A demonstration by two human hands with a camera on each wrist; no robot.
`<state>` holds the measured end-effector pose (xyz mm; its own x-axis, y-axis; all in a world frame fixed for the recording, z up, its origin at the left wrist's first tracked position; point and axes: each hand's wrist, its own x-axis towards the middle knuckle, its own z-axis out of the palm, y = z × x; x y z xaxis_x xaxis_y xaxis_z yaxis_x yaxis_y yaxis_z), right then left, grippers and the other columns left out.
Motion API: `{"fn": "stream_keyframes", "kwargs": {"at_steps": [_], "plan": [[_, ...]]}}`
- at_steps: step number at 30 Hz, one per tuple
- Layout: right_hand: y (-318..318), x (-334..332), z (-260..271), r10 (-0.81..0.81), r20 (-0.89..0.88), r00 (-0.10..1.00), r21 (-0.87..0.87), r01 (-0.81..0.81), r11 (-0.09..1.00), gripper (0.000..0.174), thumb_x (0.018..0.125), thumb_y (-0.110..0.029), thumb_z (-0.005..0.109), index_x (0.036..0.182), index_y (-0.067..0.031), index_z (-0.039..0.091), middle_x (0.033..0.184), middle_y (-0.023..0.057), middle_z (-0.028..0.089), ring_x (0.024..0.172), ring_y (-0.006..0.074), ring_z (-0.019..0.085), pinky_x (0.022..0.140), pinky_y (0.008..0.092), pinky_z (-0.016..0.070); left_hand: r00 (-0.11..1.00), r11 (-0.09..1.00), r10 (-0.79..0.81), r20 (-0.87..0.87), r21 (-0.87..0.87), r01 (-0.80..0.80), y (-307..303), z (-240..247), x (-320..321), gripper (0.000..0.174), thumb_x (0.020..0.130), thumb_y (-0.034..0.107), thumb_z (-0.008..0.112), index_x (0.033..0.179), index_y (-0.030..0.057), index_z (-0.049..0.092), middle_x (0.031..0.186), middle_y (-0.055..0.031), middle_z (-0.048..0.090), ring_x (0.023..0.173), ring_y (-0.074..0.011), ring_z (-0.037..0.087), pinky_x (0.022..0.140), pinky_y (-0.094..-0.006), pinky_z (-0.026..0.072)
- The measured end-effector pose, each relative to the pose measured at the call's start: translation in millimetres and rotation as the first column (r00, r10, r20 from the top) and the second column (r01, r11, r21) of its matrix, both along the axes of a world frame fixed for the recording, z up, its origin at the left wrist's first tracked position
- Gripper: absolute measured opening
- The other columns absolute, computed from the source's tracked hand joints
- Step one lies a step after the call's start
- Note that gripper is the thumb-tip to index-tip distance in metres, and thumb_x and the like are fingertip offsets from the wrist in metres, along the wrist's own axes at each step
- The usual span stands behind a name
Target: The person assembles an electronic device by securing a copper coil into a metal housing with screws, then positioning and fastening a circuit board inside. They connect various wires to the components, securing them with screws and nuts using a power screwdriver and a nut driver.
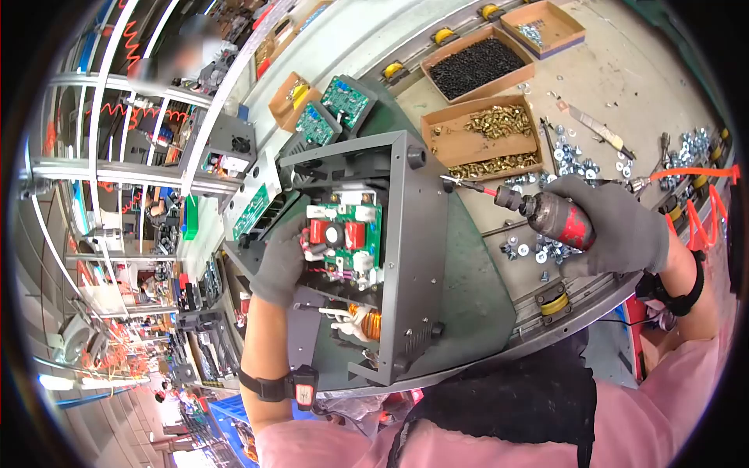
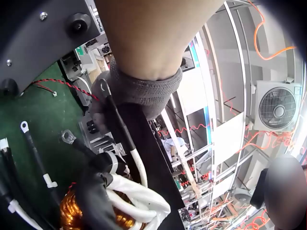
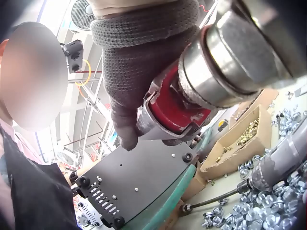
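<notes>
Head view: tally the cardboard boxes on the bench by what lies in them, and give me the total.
Box of black screws: 1
Box of brass-coloured fasteners: 1
Box of silver-coloured pieces: 1
Box of yellow parts: 1
Total: 4 boxes

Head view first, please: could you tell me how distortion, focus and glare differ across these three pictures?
Head view: fisheye bends the rails, black corners, centre sharp on the metal case. Left wrist view: the forearm fills the top, soft; the background glares white. Right wrist view: the screwdriver looms close and soft.
</notes>
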<state>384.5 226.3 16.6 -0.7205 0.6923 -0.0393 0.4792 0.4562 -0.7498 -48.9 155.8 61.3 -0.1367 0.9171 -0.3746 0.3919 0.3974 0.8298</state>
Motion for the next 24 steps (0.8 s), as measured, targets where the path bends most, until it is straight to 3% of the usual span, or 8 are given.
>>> {"fn": "stream_keyframes", "kwargs": {"at_steps": [3, 7, 9, 10, 13, 19, 21, 24], "plan": [[3, 1, -3, 0.0, 0.007, 1.0, 0.015, 0.0, 1.0, 0.077, 0.06, -0.026, 0.084, 0.126, -0.01, 0.047, 0.079, 0.0191, 0.065, 0.076, 0.0398, 0.065, 0.067, 0.0439, 0.0524, 0.987, 0.994, -0.107, -0.117, -0.027, 0.105, 2, -14, -6, 0.03, 0.092, 0.008, 0.053, 0.119, -0.0026, 0.06, 0.103, -0.006, 0.067, 0.092, -0.0096, 0.062, 0.08, -0.0233, 0.051], [8, 0, -4, 0.008, 0.032, 0.999, 0.015, -0.009, 1.0, 0.075, 0.062, -0.026, 0.082, 0.126, -0.0088, 0.047, 0.079, 0.0196, 0.065, 0.075, 0.0398, 0.065, 0.068, 0.044, 0.0521, 1.0, 1.0, -0.028, 0.009, -0.008, 0.028, 10, -22, 3, 0.025, 0.092, 0.007, 0.053, 0.114, -0.0016, 0.062, 0.099, -0.005, 0.067, 0.088, -0.0093, 0.062, 0.079, -0.0228, 0.0517], [9, -2, -2, 0.034, 0.06, 0.998, 0.015, -0.035, 0.999, 0.072, 0.063, -0.026, 0.081, 0.125, -0.0084, 0.047, 0.079, 0.0194, 0.065, 0.076, 0.0397, 0.066, 0.068, 0.0437, 0.0521, 0.957, 0.978, -0.208, -0.204, -0.012, 0.21, 12, -24, 2, 0.025, 0.093, 0.006, 0.051, 0.114, -0.0015, 0.062, 0.101, -0.0054, 0.067, 0.089, -0.0097, 0.063, 0.079, -0.0229, 0.0523], [9, -3, 0, 0.055, 0.088, 0.995, 0.021, -0.057, 0.998, 0.071, 0.065, -0.026, 0.08, 0.124, -0.008, 0.046, 0.078, 0.019, 0.065, 0.076, 0.0393, 0.066, 0.068, 0.0437, 0.0518, 0.998, 0.998, -0.01, 0.059, -0.061, 0.014, 12, -23, 9, 0.027, 0.093, 0.004, 0.051, 0.117, -0.0013, 0.061, 0.103, -0.0066, 0.066, 0.091, -0.0106, 0.064, 0.08, -0.0237, 0.0528], [11, -9, 2, 0.084, 0.144, 0.986, 0.024, -0.089, 0.996, 0.068, 0.065, -0.027, 0.079, 0.123, -0.0095, 0.047, 0.077, 0.018, 0.065, 0.075, 0.0385, 0.066, 0.067, 0.0442, 0.0514, 0.989, 0.995, 0.089, 0.115, -0.046, -0.084, 9, -23, 16, 0.029, 0.092, 0.002, 0.052, 0.12, -0.0015, 0.06, 0.105, -0.008, 0.067, 0.09, -0.0119, 0.065, 0.078, -0.0245, 0.0536], [15, -22, 5, 0.091, 0.193, 0.977, 0.044, -0.101, 0.994, 0.061, 0.068, -0.032, 0.077, 0.12, -0.0121, 0.05, 0.076, 0.0158, 0.065, 0.074, 0.0373, 0.066, 0.067, 0.0444, 0.0517, 0.98, 0.994, 0.097, 0.171, -0.068, -0.086, 5, -22, 13, 0.032, 0.093, 0.001, 0.049, 0.123, -0.003, 0.057, 0.108, -0.0091, 0.066, 0.098, -0.0159, 0.066, 0.085, -0.0267, 0.0542], [17, -25, 10, 0.1, 0.195, 0.976, 0.053, -0.113, 0.992, 0.061, 0.068, -0.032, 0.076, 0.12, -0.0117, 0.051, 0.076, 0.0157, 0.065, 0.074, 0.0373, 0.066, 0.067, 0.0443, 0.0517, 1.0, 1.0, 0.012, 0.013, -0.002, -0.012, 4, -26, 7, 0.031, 0.094, 0.004, 0.048, 0.123, -0.0025, 0.057, 0.109, -0.0094, 0.066, 0.098, -0.0158, 0.065, 0.085, -0.0269, 0.0542], [20, -30, 18, 0.095, 0.334, 0.938, 0.116, -0.141, 0.983, 0.059, 0.07, -0.03, 0.075, 0.121, -0.0108, 0.051, 0.076, 0.0156, 0.065, 0.073, 0.0367, 0.066, 0.067, 0.0448, 0.0511, 0.998, 0.999, -0.031, 0.051, 0.029, 0.029, 3, -28, 1, 0.031, 0.096, 0.007, 0.046, 0.123, -0.0027, 0.057, 0.109, -0.0096, 0.066, 0.099, -0.0153, 0.065, 0.086, -0.0263, 0.0538]]}}
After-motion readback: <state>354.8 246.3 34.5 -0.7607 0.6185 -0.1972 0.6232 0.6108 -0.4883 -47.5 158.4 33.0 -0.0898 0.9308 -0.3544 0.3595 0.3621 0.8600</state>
